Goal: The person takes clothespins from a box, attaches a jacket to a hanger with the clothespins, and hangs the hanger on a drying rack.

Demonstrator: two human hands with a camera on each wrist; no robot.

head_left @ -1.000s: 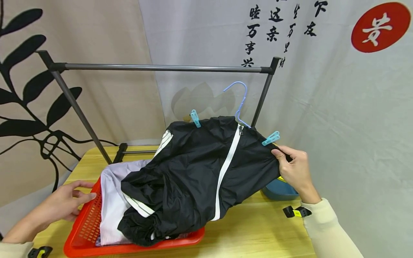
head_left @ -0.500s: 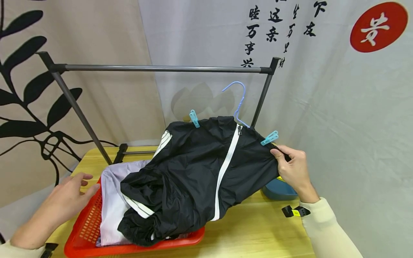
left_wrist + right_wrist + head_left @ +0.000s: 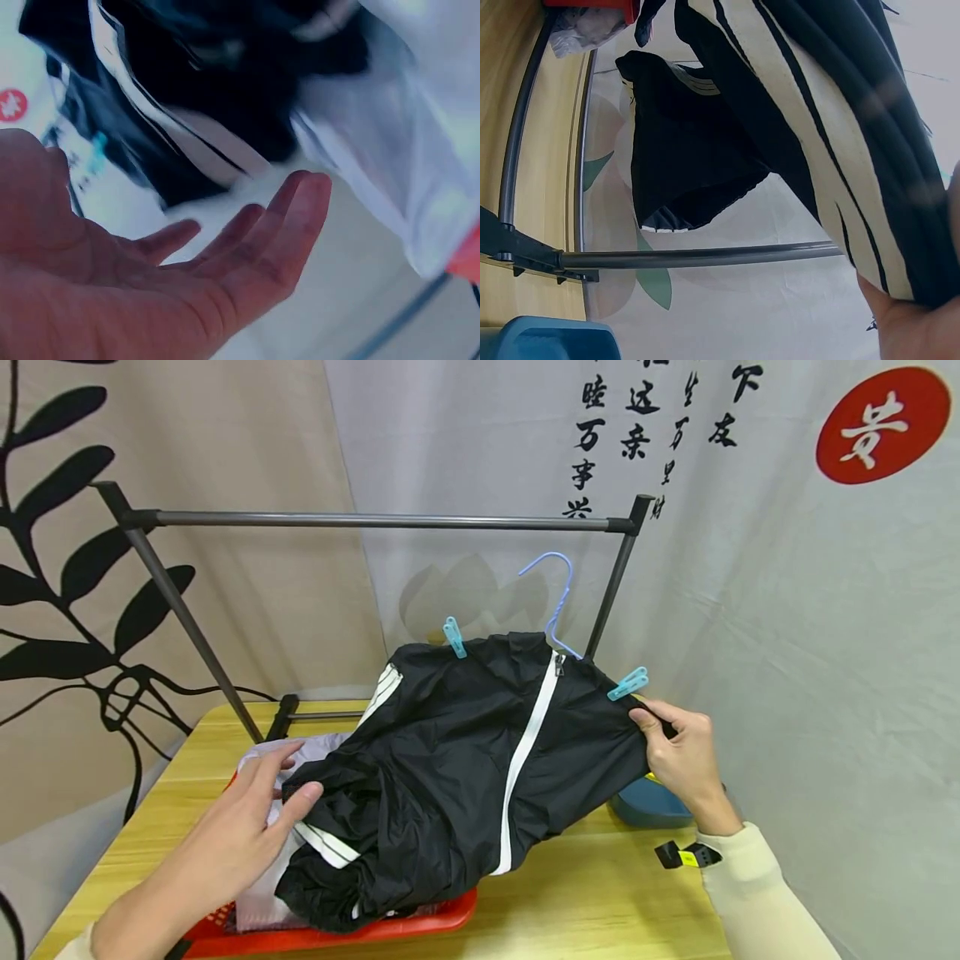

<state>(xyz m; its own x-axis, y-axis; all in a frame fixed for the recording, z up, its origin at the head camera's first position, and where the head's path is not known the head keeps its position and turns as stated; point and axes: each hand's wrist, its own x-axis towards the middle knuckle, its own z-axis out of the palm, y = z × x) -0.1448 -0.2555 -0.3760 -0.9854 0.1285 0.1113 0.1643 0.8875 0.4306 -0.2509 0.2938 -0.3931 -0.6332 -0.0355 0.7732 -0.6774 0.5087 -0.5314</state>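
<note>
Black jacket (image 3: 450, 752) is gripped at one edge by the fingers of the right hand (image 3: 686, 760) and is spread leftward from them, its lower part draped over a red basket (image 3: 420, 922) on the tabletop (image 3: 600, 902). Just above those fingers, a light-blue clothespin (image 3: 628, 683) is clipped to the cloth. By the loosely extended fingers of the left hand (image 3: 228, 831), nearest the striped sleeve, nothing is grasped; lilac fabric (image 3: 258, 893) is partly covered by them.
</note>
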